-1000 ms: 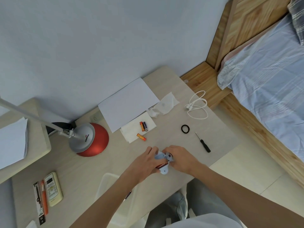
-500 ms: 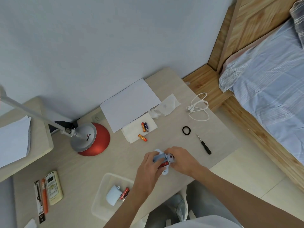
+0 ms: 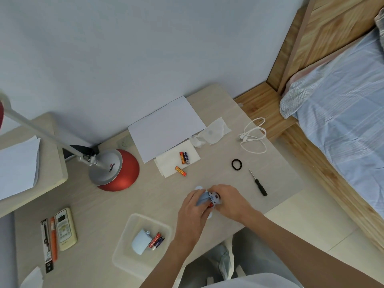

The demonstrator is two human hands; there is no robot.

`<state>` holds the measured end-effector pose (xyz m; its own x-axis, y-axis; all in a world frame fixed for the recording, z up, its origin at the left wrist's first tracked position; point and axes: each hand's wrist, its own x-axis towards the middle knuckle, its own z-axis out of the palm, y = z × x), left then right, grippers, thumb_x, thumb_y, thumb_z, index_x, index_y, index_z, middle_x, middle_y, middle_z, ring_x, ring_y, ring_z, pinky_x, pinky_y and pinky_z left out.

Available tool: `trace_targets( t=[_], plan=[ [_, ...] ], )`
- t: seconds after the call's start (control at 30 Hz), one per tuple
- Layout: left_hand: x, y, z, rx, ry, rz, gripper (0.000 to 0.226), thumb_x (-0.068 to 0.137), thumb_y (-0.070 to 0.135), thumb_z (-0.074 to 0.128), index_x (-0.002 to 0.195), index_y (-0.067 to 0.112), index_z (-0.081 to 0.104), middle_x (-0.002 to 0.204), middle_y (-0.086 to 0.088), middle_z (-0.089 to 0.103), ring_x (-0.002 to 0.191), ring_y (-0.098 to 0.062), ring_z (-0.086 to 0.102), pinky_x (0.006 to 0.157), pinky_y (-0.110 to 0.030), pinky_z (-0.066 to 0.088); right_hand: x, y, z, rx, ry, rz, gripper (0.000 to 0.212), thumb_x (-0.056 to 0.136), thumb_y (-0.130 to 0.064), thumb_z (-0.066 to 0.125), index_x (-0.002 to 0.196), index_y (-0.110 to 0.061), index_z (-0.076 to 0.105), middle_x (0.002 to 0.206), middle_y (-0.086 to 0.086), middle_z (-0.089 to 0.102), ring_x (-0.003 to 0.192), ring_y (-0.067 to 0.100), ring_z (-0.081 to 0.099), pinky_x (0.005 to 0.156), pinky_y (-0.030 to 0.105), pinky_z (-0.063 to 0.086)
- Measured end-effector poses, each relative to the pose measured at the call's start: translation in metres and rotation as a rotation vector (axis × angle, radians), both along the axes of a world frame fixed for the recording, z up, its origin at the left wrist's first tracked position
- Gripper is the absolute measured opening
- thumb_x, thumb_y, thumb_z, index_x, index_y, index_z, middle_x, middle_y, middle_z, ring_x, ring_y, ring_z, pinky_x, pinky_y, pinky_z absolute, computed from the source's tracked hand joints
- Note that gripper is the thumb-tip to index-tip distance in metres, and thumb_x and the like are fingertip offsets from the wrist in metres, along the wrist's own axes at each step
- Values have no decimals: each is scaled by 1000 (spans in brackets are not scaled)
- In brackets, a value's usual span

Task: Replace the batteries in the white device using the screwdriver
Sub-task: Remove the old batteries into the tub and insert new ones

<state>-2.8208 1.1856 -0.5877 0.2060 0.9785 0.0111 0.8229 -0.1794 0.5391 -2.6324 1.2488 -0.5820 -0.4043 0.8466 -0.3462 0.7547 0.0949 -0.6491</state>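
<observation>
Desk [image 3: 158,196], white device [image 3: 213,198] between left hand [image 3: 192,209], right hand [image 3: 231,202]

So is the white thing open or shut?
Open: the left hand and right hand hold the white device with a red battery showing inside; what looks like its cover lies in the tray.

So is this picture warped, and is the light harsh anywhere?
Head view: wide-angle, so the wooden bed frame leans sharply toward the edge; light is soft and even, with a faint shadow by the red lamp base and no glare on the pale desk; the white device is small, half hidden between the left hand and right hand.
</observation>
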Motion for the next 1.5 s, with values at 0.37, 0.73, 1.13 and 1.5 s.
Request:
trace_targets(
  t=[0.37,0.73,1.13,1.5],
  plan=[
    [19,-10,1,86,-12,89,35,86,33,86,118,23,81,123,4,78,131,-18,64,108,-44,55,4,1,-2,10,-15,12,29,81,-21,73,106,-33,64,93,-9,66,84,11,63,78,37,58],
    [23,-14,6,118,-164,122,35,91,35,72,117,12,78,119,-7,78,112,-23,75,102,-51,58,6,1,-4,18,-1,18,34,84,-26,79,115,-32,66,102,-10,70,92,10,66,86,31,57],
    [-54,-77,68,181,-244,584,22,80,3,88,99,13,84,102,9,78,97,-3,73,91,-28,61,9,4,-2,-9,-7,23,20,86,-21,78,102,-31,70,93,-14,70,87,5,66,84,32,59],
    [-100,-133,39,-339,-278,874,20,79,10,91,90,25,86,82,18,78,74,2,72,80,-27,63,12,4,0,-29,16,29,30,83,-19,81,109,-31,71,95,-16,71,88,1,66,85,30,58]
  ],
)
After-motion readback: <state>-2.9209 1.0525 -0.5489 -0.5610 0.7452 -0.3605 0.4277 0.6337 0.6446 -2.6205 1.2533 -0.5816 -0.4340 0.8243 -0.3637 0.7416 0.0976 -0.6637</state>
